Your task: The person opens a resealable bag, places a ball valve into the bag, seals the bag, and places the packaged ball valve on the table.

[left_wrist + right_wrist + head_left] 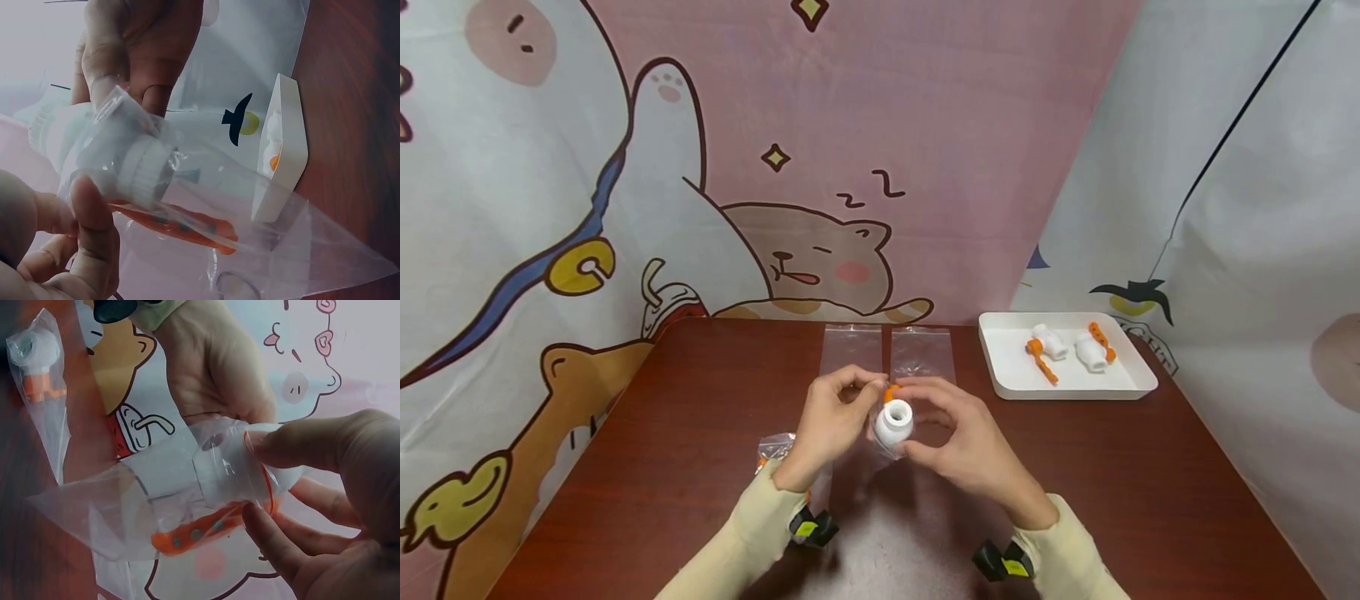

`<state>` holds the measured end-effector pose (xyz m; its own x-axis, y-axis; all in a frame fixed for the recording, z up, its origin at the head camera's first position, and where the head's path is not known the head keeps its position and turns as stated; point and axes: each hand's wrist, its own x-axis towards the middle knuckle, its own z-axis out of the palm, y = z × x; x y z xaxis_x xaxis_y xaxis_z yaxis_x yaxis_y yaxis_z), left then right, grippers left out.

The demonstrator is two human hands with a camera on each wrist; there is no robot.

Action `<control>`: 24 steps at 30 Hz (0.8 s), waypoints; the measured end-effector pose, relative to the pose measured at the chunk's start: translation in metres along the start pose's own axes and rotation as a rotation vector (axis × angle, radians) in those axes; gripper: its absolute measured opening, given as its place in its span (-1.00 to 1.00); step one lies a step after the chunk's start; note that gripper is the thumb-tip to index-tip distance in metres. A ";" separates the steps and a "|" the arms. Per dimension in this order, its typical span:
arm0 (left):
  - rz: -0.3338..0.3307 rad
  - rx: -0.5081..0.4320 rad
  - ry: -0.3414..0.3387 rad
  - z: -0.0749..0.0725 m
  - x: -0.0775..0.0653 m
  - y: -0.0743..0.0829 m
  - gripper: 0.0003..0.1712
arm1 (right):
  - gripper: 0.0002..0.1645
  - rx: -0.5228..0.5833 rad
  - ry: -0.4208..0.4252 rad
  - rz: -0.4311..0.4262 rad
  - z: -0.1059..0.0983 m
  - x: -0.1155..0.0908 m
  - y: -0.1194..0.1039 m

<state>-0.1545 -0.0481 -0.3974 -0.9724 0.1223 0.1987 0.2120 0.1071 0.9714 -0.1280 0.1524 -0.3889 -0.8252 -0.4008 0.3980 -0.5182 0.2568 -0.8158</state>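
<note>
A white plastic valve fitting point(895, 425) with an orange lever handle point(200, 532) sits inside the mouth of a clear plastic bag point(112, 500), between the two hands above the table. Its open round end faces the head camera, sticking out of the bag. My right hand point(958, 442) grips the fitting between thumb and fingers. On the other side, my left hand point(835, 417) pinches the bag at its upper edge, thumb against fingers. In the left wrist view the handle point(178, 226) lies inside the film beside the ribbed collar point(147, 172).
Two flat clear bags point(852, 346) point(922, 352) lie at the table's back edge. A white tray point(1067, 393) at the back right holds two white fittings point(1090, 352) with orange handles. Another bagged fitting point(40, 353) lies on the table near the left forearm.
</note>
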 end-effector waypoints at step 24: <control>0.038 -0.034 0.112 0.004 -0.003 0.005 -0.88 | -0.50 -0.244 0.038 -0.166 0.010 -0.003 0.011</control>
<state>-0.1504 -0.0438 -0.3936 -0.9689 0.0141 0.2469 0.2473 0.0709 0.9663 -0.1289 0.1476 -0.4032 -0.7299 -0.4232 0.5367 -0.6818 0.3962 -0.6149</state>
